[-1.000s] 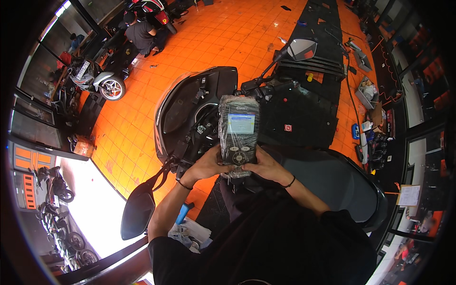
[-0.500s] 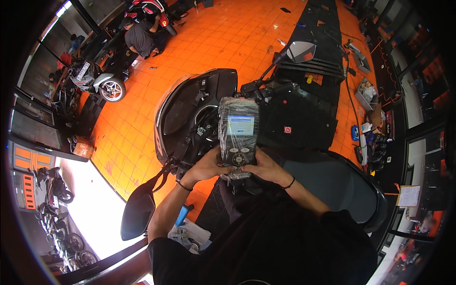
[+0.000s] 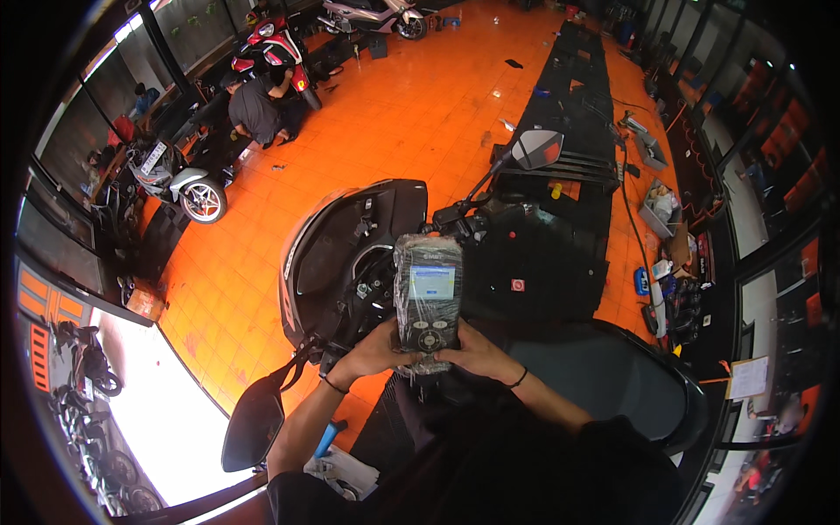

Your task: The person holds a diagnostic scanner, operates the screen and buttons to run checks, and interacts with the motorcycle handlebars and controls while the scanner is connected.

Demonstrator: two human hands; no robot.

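Note:
Between my two hands is a black handheld diagnostic scanner (image 3: 427, 302), wrapped in clear plastic, with a lit screen at its upper end and round buttons below. My left hand (image 3: 378, 353) grips its lower left side, thumb near the buttons. My right hand (image 3: 479, 354) closes on the lower right side, its thumb also at the buttons. Fingers behind the scanner are hidden. Beyond and under it stands a scooter, with its dark front panel (image 3: 341, 254), long black seat (image 3: 604, 372), left mirror (image 3: 254, 429) and right mirror (image 3: 536, 150).
A person (image 3: 255, 109) crouches by a red scooter (image 3: 278, 57) at the far left. A grey motorcycle (image 3: 179, 184) stands nearer. Grey trays (image 3: 658, 210) and a blue container (image 3: 641, 282) lie along the right wall. Several motorcycles (image 3: 87, 437) are parked outside at the left.
The view has tilted up, so the scanner, hands and scooter sit lower in the picture and more of the far floor shows. Both hands keep their hold on the scanner.

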